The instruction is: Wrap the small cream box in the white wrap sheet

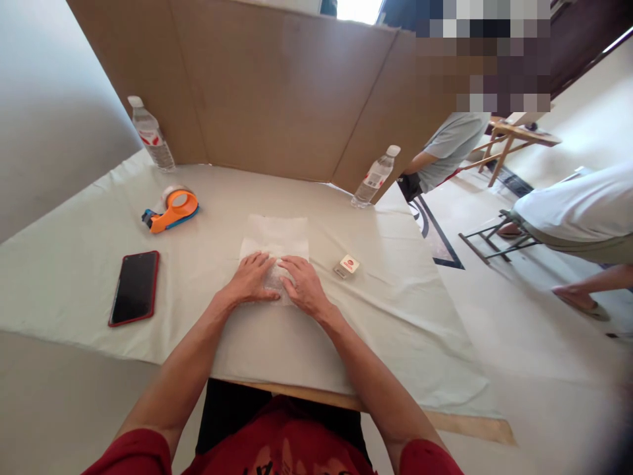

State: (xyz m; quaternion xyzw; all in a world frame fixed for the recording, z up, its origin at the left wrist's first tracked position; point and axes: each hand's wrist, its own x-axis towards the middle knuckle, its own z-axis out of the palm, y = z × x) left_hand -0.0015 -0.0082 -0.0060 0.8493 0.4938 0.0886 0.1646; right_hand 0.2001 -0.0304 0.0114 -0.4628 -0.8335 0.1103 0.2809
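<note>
A whitish translucent sheet, perhaps bubble wrap (275,229), lies on the cloth-covered table in front of me. My left hand (253,277) rests flat on its left side, fingers apart and thumb pointing inward. On the right side, my right hand (302,284) lies palm down with its fingers spread, and the thumbs come close together. Between the hands the sheet looks greyer and bumpy; whether something lies under it I cannot tell. To the right of my right hand sits a small white box with a red mark (347,265), apart from the sheet.
An orange tape dispenser (178,210) and a red-cased phone (133,288) lie at left. Water bottles (152,135) (376,177) stand before a tall cardboard screen (277,86). Beyond the table's right edge are a person in grey (452,148) and another seated on a stool (583,204).
</note>
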